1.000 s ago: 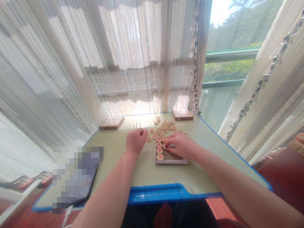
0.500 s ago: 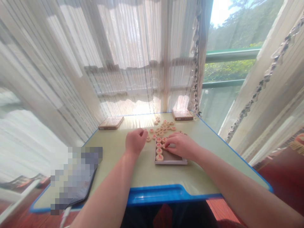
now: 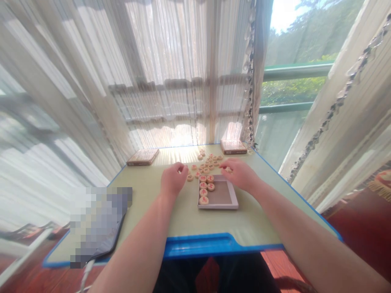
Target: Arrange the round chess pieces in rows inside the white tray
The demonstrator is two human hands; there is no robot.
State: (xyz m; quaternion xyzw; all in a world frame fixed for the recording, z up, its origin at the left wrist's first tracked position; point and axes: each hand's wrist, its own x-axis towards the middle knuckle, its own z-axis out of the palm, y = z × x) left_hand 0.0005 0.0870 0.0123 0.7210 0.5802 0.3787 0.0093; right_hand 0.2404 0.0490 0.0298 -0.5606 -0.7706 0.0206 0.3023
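A shallow white box (image 3: 234,199) lies on the table in front of me. Inside are round wooden xiangqi pieces with red characters: a column at its left side, and a second short column with the red-marked piece (image 3: 210,186) lowest. My right hand (image 3: 240,173) is just beyond the box's far right corner, fingers bent together at the loose pieces; what is between the fingertips is hidden. To the left of the box, my left hand (image 3: 174,179) hovers with fingers curled closed, and its contents cannot be made out. Several loose xiangqi pieces (image 3: 206,170) are scattered beyond the box.
Two flat boxes stand at the table's far corners, one left (image 3: 143,157) and one right (image 3: 233,147). A dark-edged tablet-like object (image 3: 114,234), partly blurred out, lies at the left with a white cable. A blue tray ledge (image 3: 198,245) forms the near edge.
My right hand has left the piece in the box's second column and moved away from me to the loose pieces. My left hand stays nearly where it was.
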